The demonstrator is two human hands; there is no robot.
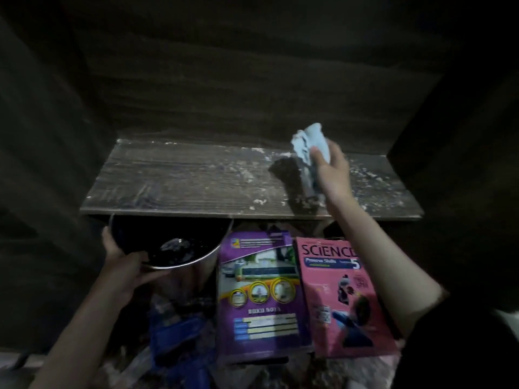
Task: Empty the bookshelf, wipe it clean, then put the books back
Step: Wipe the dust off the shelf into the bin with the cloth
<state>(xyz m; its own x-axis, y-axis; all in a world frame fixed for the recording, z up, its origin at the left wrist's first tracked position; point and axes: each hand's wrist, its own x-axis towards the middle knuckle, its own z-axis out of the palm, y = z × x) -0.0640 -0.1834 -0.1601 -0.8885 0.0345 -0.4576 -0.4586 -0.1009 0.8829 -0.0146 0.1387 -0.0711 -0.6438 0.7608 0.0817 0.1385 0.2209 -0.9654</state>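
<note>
Two books out, purple book (261, 299) & pink Science book (348, 301) lying below the bare shelf board (182, 175). Wipe prob partway: white specks on it. Right hand (332, 167) pinches blue cloth (309, 141) over board's right side; left hand (123, 265) grips metal bowl (179, 266) rim. Restock not begun

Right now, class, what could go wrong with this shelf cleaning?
1. The crumpled light-blue cloth in the right hand works the dusty dark wooden shelf far from the round metal bowl in the left hand; swept debris may miss it.
2. Debris could land on the purple book and pink Science book below.
</note>
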